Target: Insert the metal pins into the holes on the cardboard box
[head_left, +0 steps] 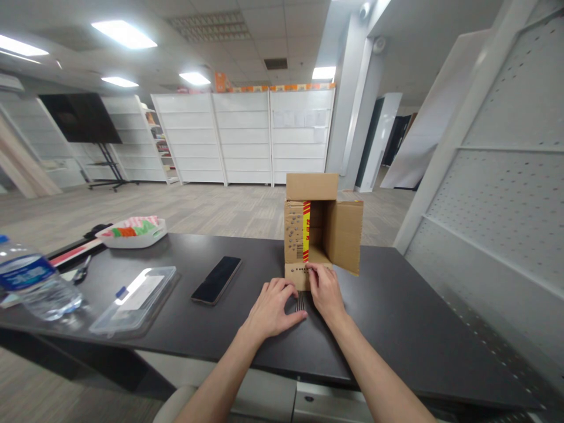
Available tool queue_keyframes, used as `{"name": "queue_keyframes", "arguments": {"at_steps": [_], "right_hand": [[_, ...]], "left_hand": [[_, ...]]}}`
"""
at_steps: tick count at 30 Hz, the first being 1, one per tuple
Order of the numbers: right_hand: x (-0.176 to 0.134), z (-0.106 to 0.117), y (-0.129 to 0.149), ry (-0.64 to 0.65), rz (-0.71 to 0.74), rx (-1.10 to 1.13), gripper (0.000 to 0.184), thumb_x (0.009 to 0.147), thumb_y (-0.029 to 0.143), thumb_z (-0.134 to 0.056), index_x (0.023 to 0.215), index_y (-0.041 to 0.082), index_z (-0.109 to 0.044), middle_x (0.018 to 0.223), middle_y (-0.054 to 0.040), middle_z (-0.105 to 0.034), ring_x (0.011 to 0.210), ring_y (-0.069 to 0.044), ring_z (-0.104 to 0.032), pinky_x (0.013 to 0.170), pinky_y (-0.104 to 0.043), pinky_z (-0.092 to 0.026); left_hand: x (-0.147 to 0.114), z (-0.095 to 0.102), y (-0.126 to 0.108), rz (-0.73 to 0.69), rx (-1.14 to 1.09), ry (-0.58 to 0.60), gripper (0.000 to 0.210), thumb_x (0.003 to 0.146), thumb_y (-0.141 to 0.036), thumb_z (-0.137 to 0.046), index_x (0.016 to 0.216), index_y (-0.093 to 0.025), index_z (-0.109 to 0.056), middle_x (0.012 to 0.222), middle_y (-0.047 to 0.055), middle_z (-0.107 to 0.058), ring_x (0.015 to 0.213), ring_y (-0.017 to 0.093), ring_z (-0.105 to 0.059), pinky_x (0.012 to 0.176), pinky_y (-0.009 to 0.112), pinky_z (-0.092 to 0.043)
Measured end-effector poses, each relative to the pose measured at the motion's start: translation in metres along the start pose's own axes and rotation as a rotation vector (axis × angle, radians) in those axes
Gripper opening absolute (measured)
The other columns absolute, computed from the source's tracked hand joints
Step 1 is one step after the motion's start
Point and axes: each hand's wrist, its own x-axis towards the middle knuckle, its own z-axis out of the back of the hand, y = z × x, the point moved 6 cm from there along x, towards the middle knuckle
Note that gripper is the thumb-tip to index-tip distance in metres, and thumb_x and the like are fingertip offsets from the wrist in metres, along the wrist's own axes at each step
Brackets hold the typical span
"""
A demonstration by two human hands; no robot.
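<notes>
Row of dark dots already on carton's lower flap; thin rods loose on bench, so probably unfinished; brown carton stands on bench, open-fronted, other flaps splayed, red-yellow tape; right fingers pinched at lower flap, contents unclear; left fingers parted around rods, can't tell if gripping.

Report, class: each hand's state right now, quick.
Left hand: open, thumb and fingers apart beside thin rods.
Right hand: at the lower flap of the box; grip cannot be told.
</notes>
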Motion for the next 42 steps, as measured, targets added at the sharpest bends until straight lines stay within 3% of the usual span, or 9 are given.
{"name": "queue_keyframes", "arguments": {"at_steps": [18,26,42], "right_hand": [[0.001,0.014,0.012,-0.092,0.042,0.086,0.020,0.094,0.025,-0.040,0.100,0.018,-0.058,0.092,-0.0089,-0.064,0.087,-0.021,-0.059,0.080,-0.037,-0.046],[-0.003,0.014,0.009,-0.063,-0.001,0.128,0.014,0.093,0.028,-0.045,0.095,0.018,-0.055,0.086,-0.0063,-0.060,0.079,-0.018,-0.055,0.073,-0.032,-0.045],[-0.009,0.011,0.002,0.040,-0.098,0.200,0.021,0.092,0.038,-0.047,0.090,0.019,-0.055,0.080,-0.0046,-0.062,0.070,-0.016,-0.058,0.067,-0.028,-0.046]], "left_hand": [[0.000,0.002,-0.002,-0.001,0.002,0.007,0.036,0.073,-0.052,-0.064,0.093,-0.023,-0.057,0.108,0.005,-0.056,0.105,0.024,-0.046,0.089,0.039,-0.037],[0.000,0.003,-0.003,-0.006,-0.011,-0.001,0.036,0.073,-0.051,-0.064,0.092,-0.022,-0.055,0.106,0.005,-0.058,0.105,0.024,-0.046,0.087,0.038,-0.037],[-0.002,0.003,-0.002,-0.004,-0.014,-0.028,0.036,0.071,-0.051,-0.066,0.091,-0.022,-0.056,0.101,0.004,-0.059,0.104,0.024,-0.047,0.085,0.037,-0.036]]}}
